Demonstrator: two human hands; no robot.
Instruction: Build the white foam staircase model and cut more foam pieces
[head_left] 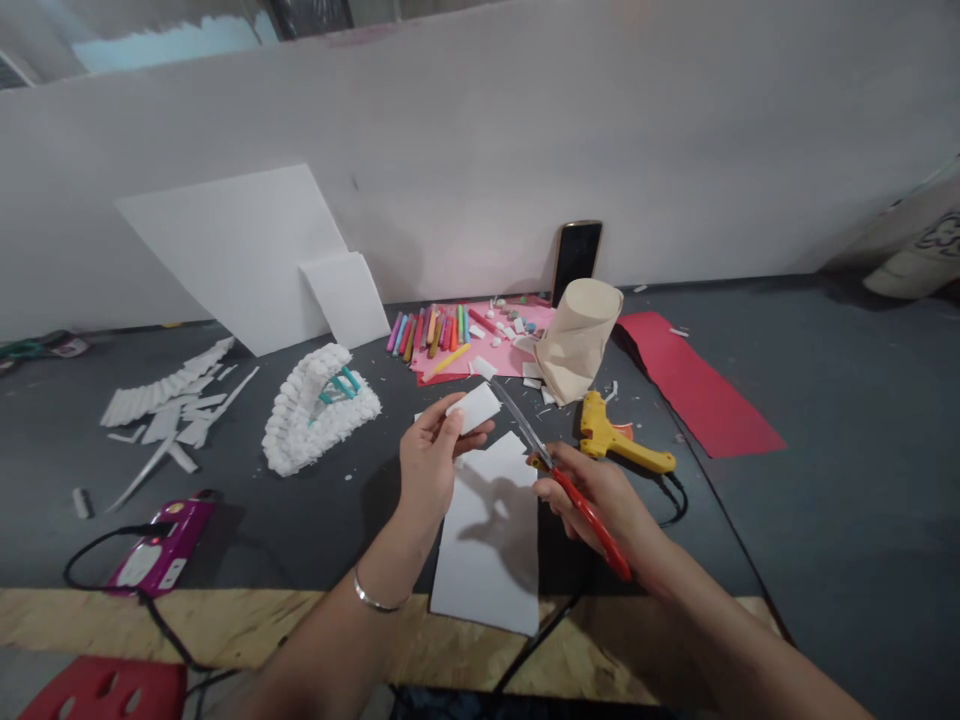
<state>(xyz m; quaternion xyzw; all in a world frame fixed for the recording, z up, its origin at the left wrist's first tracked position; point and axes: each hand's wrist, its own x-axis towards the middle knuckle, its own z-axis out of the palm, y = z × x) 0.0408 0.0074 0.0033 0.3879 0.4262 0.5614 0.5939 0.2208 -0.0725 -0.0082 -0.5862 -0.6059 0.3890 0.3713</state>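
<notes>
A small white piece of card (475, 408) is pinched between the thumb and fingers of my left hand (436, 450). My right hand (592, 500) grips a pair of scissors with red handles (592, 522), its metal blades pointing up and left. The blade tips are close to the card's right edge; whether they touch it I cannot tell. Below both hands lies a larger white sheet (484, 560), with their shadows across it. A yellow hot glue gun (622, 440) rests just right of the scissors.
A white textured arch model with teal sticks (319, 410) sits left, near white paper scraps (176, 405). Markers (431, 332) lie on pink paper (491, 352). Beyond stand a beige cone-like form (577, 340) and a phone (576, 258). Red paper (705, 390) lies right, a purple power strip (165, 545) left.
</notes>
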